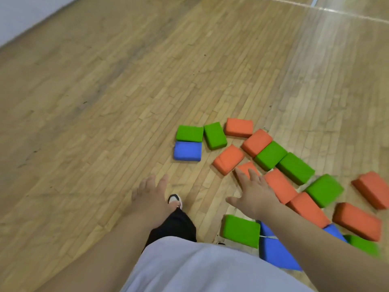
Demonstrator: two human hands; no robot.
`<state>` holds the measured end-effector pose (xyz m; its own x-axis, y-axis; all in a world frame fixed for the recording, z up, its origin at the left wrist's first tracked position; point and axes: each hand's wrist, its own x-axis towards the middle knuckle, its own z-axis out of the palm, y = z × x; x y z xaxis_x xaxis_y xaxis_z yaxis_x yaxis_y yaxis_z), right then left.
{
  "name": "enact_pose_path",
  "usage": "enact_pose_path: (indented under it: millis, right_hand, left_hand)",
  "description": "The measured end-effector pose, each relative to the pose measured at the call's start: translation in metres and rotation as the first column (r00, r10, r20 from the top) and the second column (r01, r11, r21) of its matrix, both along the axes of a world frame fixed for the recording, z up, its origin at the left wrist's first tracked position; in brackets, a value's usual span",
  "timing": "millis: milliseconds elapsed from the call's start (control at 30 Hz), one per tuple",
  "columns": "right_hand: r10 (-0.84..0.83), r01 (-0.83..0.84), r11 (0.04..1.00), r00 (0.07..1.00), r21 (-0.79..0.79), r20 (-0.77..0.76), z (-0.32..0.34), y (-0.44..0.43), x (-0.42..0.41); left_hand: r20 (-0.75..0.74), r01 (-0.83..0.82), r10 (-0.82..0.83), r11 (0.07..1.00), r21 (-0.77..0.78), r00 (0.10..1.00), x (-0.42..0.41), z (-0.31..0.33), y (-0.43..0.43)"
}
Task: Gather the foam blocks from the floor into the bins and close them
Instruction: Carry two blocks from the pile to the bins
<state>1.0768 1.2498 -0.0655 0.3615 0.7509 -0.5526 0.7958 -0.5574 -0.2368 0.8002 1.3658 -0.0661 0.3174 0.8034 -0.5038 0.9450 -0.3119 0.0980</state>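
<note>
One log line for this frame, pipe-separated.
phase: reach | left hand: open, empty | right hand: open, over orange block | blocks: on floor | bins: not in view

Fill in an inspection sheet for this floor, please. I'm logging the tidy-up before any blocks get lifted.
surface: wooden floor, with a pale painted line across the far right corner.
job's things: foam blocks in orange, green and blue, all lying loose on the floor; no bins in view.
clutter: nothing seen.
grips: left hand open over bare floor, holding nothing; right hand open, fingers spread over an orange block, contact unclear.
cables: nothing seen.
surroundings: pale wall at upper left; the person's shoe below the left hand.
</note>
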Motion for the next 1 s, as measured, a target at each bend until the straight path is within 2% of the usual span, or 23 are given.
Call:
enact_pose_path:
  millis: [200,433,600,700,867,1000]
  right_hand:
    - [-0.062,0.06,0.997,0.997,-0.052,-0.036,-0.036,0.111,0.051]
    - [-0.159,0.146,0.976,0.985,-0.162,-0.072,-0.071,0.282,0.093]
    - [-0.153,0.132,0.973,0.983,-0.188,-0.103,-0.129,0.398,0.122]
    - [-0.16,0.126,0.969,0.975,-0.212,-0.153,-0.217,0.451,0.136]
    - [-0.126,0.078,0.973,0.967,-0.215,-0.223,-0.434,0.517,0.146]
    - [-0.16,0.099,0.971,0.947,-0.218,-0.279,-0.596,0.532,0.134]
  left_hand:
    - [0.01,0.087,-0.087,0.996,-0.025,0.996,0.055,-0.03,0.134]
    - [-0.025,0.203,-0.209,0.968,-0.15,0.978,0.121,-0.067,0.328]
    - [-0.043,0.216,-0.229,0.954,-0.207,0.972,0.158,-0.131,0.435]
    - [-0.061,0.216,-0.232,0.956,-0.199,0.971,0.169,-0.215,0.473]
    - [-0.101,0.233,-0.254,0.955,-0.186,0.962,0.178,-0.426,0.504]
    - [-0.047,-0.061,0.05,0.955,-0.289,0.998,0.166,-0.591,0.505]
